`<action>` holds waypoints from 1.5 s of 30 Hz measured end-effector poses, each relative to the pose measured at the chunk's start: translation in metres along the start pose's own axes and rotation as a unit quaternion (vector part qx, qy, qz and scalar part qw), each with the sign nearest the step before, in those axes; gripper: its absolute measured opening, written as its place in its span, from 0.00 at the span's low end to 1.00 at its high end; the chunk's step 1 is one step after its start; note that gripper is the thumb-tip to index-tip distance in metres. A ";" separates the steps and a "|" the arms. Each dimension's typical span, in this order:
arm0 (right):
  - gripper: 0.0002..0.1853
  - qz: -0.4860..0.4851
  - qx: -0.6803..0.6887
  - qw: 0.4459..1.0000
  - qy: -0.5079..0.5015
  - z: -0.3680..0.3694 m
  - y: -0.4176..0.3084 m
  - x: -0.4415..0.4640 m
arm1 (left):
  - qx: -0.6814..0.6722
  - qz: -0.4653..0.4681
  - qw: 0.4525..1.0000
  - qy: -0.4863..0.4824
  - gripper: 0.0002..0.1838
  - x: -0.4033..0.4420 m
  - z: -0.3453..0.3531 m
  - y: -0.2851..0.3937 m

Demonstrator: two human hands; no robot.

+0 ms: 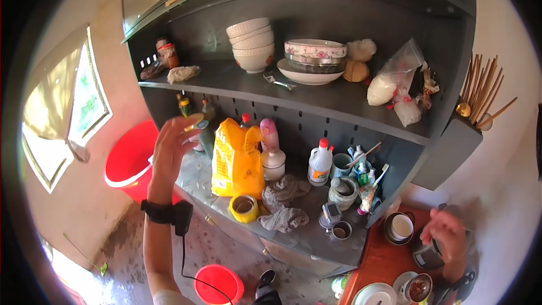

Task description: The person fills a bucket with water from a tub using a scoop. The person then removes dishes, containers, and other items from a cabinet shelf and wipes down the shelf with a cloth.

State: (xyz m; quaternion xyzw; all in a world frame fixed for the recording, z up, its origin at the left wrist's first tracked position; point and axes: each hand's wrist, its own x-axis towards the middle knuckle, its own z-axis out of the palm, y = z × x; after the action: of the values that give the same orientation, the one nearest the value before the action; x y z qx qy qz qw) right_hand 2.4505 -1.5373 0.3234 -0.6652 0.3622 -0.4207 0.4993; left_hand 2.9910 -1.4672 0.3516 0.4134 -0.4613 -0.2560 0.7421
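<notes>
My left hand (168, 149), wearing a black wrist strap, reaches to the left end of the cabinet's lower shelf. Its fingers are bent at a small round, lid-like thing (195, 119) right by a dark jar (206, 142); the exact grip is unclear. A yellow plastic bag (234, 161) stands to the right of this jar. My right hand (444, 233) hovers above the brown table (375, 254), fingers loosely bent and apart, with nothing seen in them. Nearest to it are a dark pot (426, 255) and a white bowl (402, 226) within a dark one.
On the upper shelf (214, 79) are stacked bowls (252, 45), dishes and plastic bags. The lower shelf holds a tape roll (244, 208), grey cloths (285, 192), a white bottle (319, 164) and a stone mortar (342, 193). Red buckets (219, 283) stand on the floor.
</notes>
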 end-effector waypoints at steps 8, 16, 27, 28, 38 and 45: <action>0.18 -0.032 0.107 0.994 0.020 0.115 -0.106 0.162 | -0.030 -0.074 0.967 -0.241 0.26 0.160 0.075 0.019; 0.46 0.048 0.130 0.985 0.103 0.149 -0.101 0.276 | 0.120 -0.126 0.952 -0.252 0.45 0.244 0.122 -0.034; 0.50 0.131 0.086 0.986 0.061 0.172 -0.111 0.316 | 0.028 -0.232 0.897 -0.376 0.40 0.268 0.149 -0.055; 0.50 0.137 0.089 0.984 0.065 0.173 -0.110 0.318 | 0.022 -0.221 0.897 -0.383 0.38 0.267 0.152 -0.055; 0.39 0.046 0.098 0.992 0.065 0.179 -0.124 0.300 | -0.076 -0.198 0.893 -0.398 0.30 0.254 0.160 -0.027; 0.29 -0.109 0.153 0.980 -0.063 0.173 -0.144 0.215 | -0.082 -0.060 0.949 -0.297 0.27 0.211 0.161 0.018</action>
State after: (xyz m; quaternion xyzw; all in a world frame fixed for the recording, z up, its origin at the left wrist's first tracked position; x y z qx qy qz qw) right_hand 2.7010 -1.6349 0.4805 -0.6419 0.1866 -0.4800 0.5681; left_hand 2.9400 -1.6788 0.5041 0.2833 -0.6124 -0.4486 0.5861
